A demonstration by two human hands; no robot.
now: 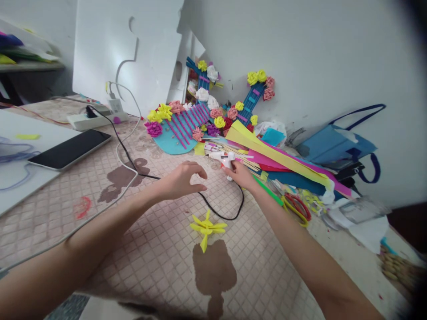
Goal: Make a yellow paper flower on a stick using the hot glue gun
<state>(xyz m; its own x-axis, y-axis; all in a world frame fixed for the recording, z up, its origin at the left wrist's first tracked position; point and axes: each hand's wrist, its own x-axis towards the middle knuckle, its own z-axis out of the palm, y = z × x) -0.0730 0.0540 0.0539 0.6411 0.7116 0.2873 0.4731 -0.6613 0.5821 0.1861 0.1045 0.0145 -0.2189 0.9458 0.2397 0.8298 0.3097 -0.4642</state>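
Observation:
My right hand is closed around the handle of a small white glue gun, whose nozzle points left. My left hand hovers over the table with thumb and fingers apart, holding nothing. A black cord loops across the tabletop below the glue gun. Nearer to me lies a yellow paper flower with narrow pointed petals, touched by neither hand.
Paper-flowered blue decorations lean against the wall. Coloured paper sheets, scissors and a blue bag crowd the right side. At left are a phone, a power strip and a grey cable.

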